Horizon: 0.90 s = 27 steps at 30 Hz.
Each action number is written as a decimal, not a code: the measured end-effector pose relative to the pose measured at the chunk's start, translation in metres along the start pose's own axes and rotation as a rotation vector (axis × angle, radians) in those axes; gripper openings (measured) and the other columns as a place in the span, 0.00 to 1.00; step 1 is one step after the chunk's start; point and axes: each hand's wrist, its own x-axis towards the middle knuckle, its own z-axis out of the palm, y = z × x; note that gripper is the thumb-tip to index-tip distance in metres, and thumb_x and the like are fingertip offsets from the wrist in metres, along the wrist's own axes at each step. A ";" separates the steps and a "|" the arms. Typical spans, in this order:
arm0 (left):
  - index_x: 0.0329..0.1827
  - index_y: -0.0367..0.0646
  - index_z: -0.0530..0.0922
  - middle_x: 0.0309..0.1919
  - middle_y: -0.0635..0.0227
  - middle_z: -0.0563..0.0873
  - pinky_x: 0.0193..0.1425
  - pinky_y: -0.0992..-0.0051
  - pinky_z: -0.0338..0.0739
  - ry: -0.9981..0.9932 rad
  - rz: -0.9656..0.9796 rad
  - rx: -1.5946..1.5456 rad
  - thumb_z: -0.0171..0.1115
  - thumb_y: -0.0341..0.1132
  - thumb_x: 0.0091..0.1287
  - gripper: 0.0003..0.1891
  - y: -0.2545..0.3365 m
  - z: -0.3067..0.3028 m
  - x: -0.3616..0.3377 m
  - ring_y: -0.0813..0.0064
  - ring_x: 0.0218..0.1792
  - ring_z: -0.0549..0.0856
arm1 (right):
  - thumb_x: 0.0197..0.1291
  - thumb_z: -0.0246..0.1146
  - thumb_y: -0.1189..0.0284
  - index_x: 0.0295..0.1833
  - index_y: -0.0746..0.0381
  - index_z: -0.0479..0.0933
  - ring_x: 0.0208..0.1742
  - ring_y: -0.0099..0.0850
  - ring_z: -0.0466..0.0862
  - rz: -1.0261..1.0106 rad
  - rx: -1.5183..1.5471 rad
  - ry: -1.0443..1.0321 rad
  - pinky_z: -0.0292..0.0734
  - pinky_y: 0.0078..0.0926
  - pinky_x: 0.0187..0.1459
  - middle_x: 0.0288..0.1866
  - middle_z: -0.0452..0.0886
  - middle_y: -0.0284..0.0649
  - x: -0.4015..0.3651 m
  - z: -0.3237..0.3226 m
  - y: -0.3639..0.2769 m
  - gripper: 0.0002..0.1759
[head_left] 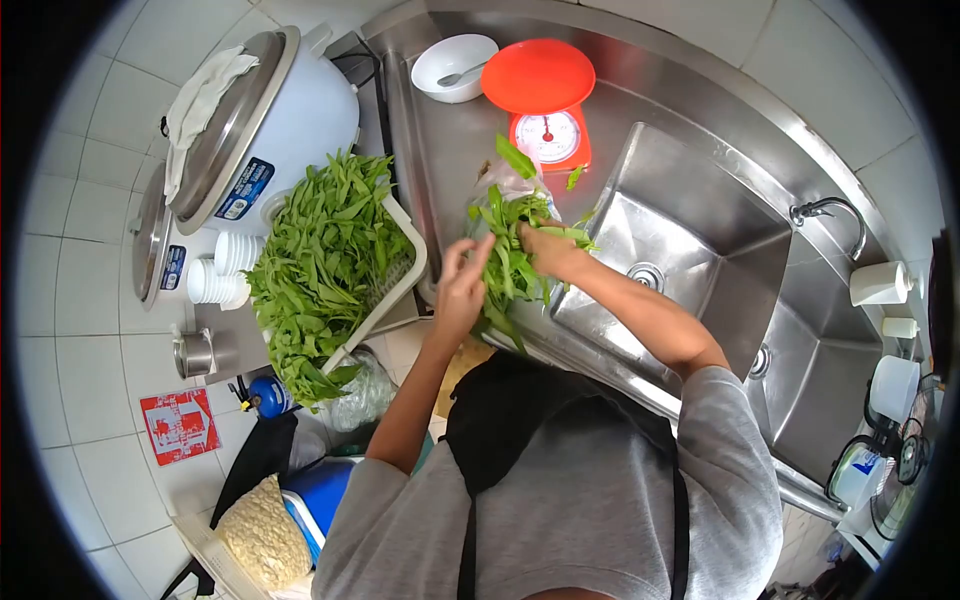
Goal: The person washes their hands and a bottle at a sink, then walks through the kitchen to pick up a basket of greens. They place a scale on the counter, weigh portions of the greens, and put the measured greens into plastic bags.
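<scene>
A bunch of leafy greens [512,262] lies at the front edge of the steel counter, beside the sink. My right hand [548,248] is closed around its stems, fingertips partly hidden among the leaves. My left hand [463,285] is at the bunch's left side, fingers apart and holding nothing, with the index fingertip right at the leaves. Just behind the bunch rests a clear plastic bag [520,182] with leaves in and over it. Left of my left hand, a white basket [405,232] is heaped with loose greens [320,265].
An orange kitchen scale [540,78] and a white bowl [438,62] with a spoon stand at the back. The sink basin [690,215] drops away to the right, under a tap [835,215]. Beyond the basket are a large rice cooker [290,110] and stacked white cups [222,270].
</scene>
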 end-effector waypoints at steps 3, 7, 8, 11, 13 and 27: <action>0.57 0.40 0.71 0.45 0.58 0.70 0.35 0.76 0.72 0.333 -0.264 -0.233 0.51 0.14 0.48 0.29 0.009 -0.002 0.015 0.70 0.33 0.75 | 0.42 0.62 0.70 0.54 0.64 0.68 0.51 0.43 0.75 -0.008 0.303 0.043 0.69 0.33 0.51 0.49 0.75 0.49 -0.012 -0.029 -0.006 0.29; 0.46 0.35 0.75 0.33 0.63 0.76 0.33 0.77 0.72 0.166 -0.292 -0.009 0.57 0.19 0.51 0.17 -0.005 0.002 0.019 0.74 0.28 0.74 | 0.40 0.63 0.68 0.60 0.67 0.63 0.58 0.40 0.71 0.085 0.408 -0.001 0.66 0.28 0.57 0.54 0.72 0.53 -0.013 -0.049 0.007 0.37; 0.43 0.36 0.74 0.27 0.66 0.76 0.34 0.79 0.71 0.203 -0.236 0.081 0.59 0.24 0.56 0.11 -0.016 0.005 0.021 0.77 0.28 0.74 | 0.39 0.63 0.68 0.60 0.68 0.63 0.58 0.41 0.71 0.057 0.402 -0.018 0.66 0.28 0.57 0.55 0.71 0.54 -0.011 -0.050 0.012 0.38; 0.43 0.35 0.72 0.29 0.71 0.77 0.36 0.82 0.68 0.071 -0.315 -0.345 0.55 0.22 0.59 0.09 -0.014 -0.002 0.028 0.83 0.30 0.74 | 0.41 0.65 0.66 0.56 0.67 0.68 0.55 0.41 0.73 -0.041 0.322 0.075 0.65 0.29 0.58 0.51 0.74 0.54 -0.005 -0.036 0.040 0.33; 0.41 0.35 0.70 0.31 0.73 0.76 0.40 0.83 0.67 -0.059 -0.365 -0.510 0.53 0.22 0.60 0.07 -0.015 -0.014 0.031 0.85 0.33 0.73 | 0.43 0.65 0.66 0.55 0.65 0.70 0.55 0.42 0.73 -0.002 0.350 0.082 0.64 0.31 0.58 0.49 0.75 0.52 -0.021 -0.045 0.039 0.31; 0.36 0.39 0.72 0.25 0.62 0.76 0.27 0.73 0.70 0.062 -0.059 -0.179 0.54 0.32 0.63 0.05 0.053 0.020 0.045 0.67 0.24 0.77 | 0.49 0.57 0.61 0.47 0.57 0.75 0.45 0.36 0.77 -0.085 0.138 0.574 0.70 0.37 0.47 0.42 0.78 0.41 -0.008 0.018 -0.040 0.19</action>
